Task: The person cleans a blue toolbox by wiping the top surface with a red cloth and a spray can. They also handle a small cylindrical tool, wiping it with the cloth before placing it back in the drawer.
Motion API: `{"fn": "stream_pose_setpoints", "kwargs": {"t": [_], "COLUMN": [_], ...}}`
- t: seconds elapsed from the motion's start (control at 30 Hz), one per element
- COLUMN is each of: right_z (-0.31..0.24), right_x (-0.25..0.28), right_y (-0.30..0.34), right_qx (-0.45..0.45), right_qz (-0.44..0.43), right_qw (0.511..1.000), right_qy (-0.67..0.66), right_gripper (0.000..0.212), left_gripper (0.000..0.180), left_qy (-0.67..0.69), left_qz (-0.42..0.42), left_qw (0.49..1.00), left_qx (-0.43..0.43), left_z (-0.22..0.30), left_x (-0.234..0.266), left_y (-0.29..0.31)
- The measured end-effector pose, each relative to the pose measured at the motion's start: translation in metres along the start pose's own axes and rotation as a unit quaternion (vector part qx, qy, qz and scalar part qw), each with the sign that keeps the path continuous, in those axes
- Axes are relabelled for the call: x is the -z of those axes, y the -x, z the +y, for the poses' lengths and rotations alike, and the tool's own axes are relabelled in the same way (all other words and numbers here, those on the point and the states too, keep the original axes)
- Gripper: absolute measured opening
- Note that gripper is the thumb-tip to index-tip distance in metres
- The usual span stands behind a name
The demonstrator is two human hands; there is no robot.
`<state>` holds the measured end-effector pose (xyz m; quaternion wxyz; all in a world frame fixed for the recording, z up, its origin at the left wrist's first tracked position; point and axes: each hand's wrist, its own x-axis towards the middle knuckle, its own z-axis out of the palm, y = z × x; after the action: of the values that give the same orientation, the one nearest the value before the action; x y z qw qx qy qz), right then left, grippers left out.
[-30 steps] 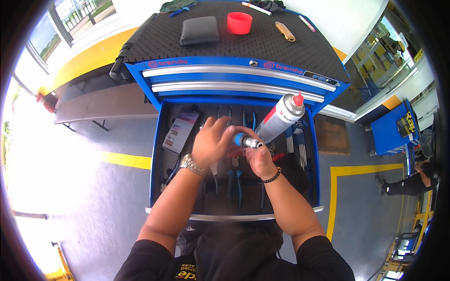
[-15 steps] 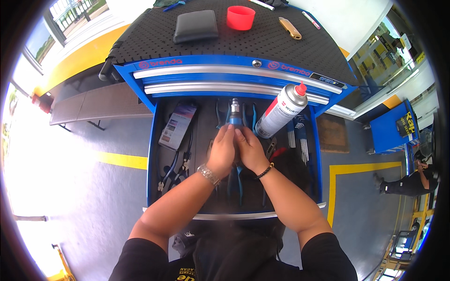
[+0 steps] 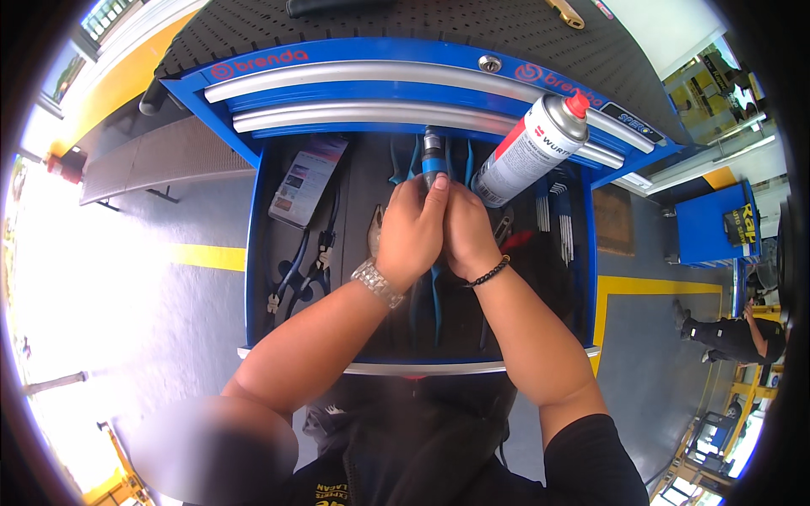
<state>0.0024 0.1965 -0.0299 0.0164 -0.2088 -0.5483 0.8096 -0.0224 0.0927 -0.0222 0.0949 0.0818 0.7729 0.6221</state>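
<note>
Both my hands are together over an open tool drawer (image 3: pixel 422 368), wrapped round a slim cylindrical tool (image 3: pixel 433 160) with a blue collar and a silver metal end pointing away from me. My left hand (image 3: pixel 412 232) closes on it from the left, thumb laid along the top. My right hand (image 3: pixel 469 226) is pressed against it from the right. The tool's lower part is hidden by my hands, so its exact kind does not show. Blue-handled pliers (image 3: pixel 468 160) lie beneath and beside it. Right of my hands leans a white-and-red spray can (image 3: pixel 531 148) with a red cap.
A smartphone (image 3: pixel 308 181) and dark-handled pliers (image 3: pixel 287 278) occupy the drawer's left side. Hex keys (image 3: pixel 564 215) and a dark cloth (image 3: pixel 536 287) are at its right. Above are silver drawer handles (image 3: pixel 337 82) and the black perforated cabinet top (image 3: pixel 456 25). A person (image 3: pixel 734 337) stands far right.
The view has shifted, so the drawer and tools sit higher and look larger. My hands have closed further round the tool, with the left thumb now over its top.
</note>
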Motion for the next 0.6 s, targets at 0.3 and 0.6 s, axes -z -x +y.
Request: {"fn": "stream_pose_setpoints", "kwargs": {"t": [0.3, 0.6], "right_z": [0.017, 0.021], "right_x": [-0.004, -0.011], "right_y": [0.001, -0.007], "right_qx": [0.072, 0.138], "right_qz": [-0.005, 0.042], "right_qw": [0.995, 0.989], "right_qy": [-0.075, 0.021], "right_gripper": [0.032, 0.033], "left_gripper": [0.043, 0.047], "left_qy": [0.318, 0.340], "left_qz": [-0.031, -0.014], "left_qw": [0.941, 0.930], "left_qx": [0.114, 0.140], "left_z": [-0.009, -0.006], "left_x": [-0.005, -0.007], "left_y": [-0.003, -0.009]}}
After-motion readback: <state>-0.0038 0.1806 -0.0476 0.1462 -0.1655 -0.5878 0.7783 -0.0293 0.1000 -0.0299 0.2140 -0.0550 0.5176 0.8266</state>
